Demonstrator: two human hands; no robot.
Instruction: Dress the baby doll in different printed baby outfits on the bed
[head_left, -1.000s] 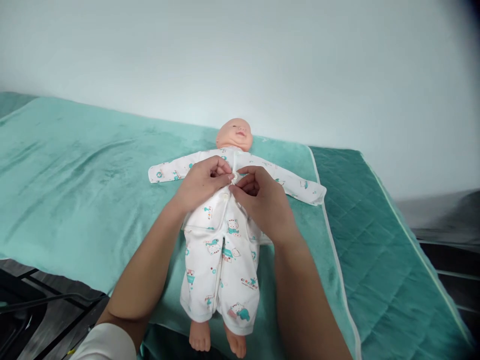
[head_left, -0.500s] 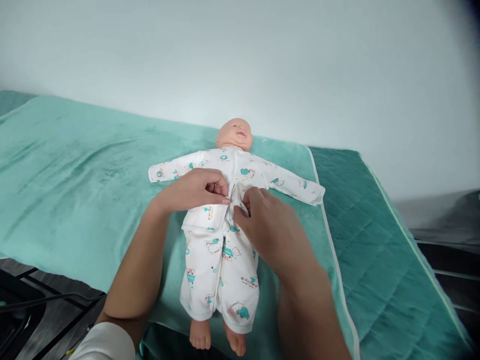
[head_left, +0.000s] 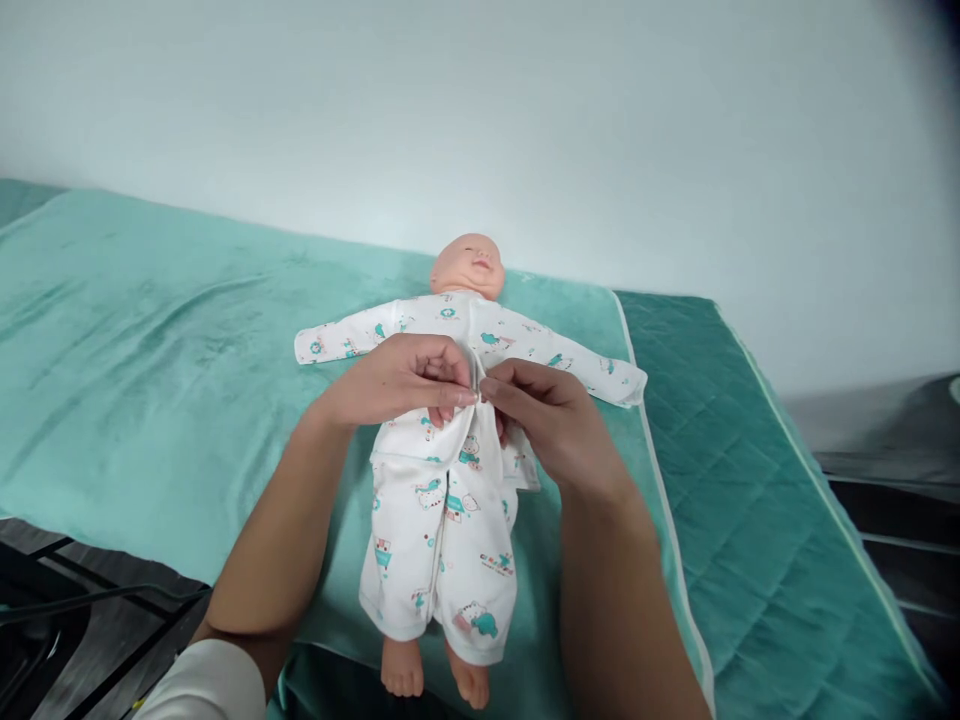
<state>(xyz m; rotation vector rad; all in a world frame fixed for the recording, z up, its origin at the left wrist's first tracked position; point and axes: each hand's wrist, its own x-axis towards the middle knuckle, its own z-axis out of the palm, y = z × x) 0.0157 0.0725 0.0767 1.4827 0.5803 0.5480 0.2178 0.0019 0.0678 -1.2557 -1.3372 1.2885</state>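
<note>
A baby doll (head_left: 469, 262) lies on its back on a teal blanket (head_left: 150, 340), dressed in a white printed shirt (head_left: 517, 345) and matching white printed trousers (head_left: 442, 545). Its bare feet (head_left: 431, 675) point toward me. My left hand (head_left: 401, 380) pinches the left edge of the shirt front at the doll's chest. My right hand (head_left: 551, 420) pinches the right edge opposite it. The fingertips of both hands meet at the shirt's middle seam. Whatever fastener lies between them is hidden by my fingers.
The blanket lies over a darker quilted teal pad (head_left: 757, 480) that reaches to the right. A pale wall (head_left: 525, 120) rises behind. A dark floor and dark frame (head_left: 67, 610) show at the lower left, and a grey surface (head_left: 885, 430) at the far right.
Both hands moved down from the upper chest to the mid chest, parted briefly, then came together again at the shirt's middle seam. The upper part of the shirt front now lies closed.
</note>
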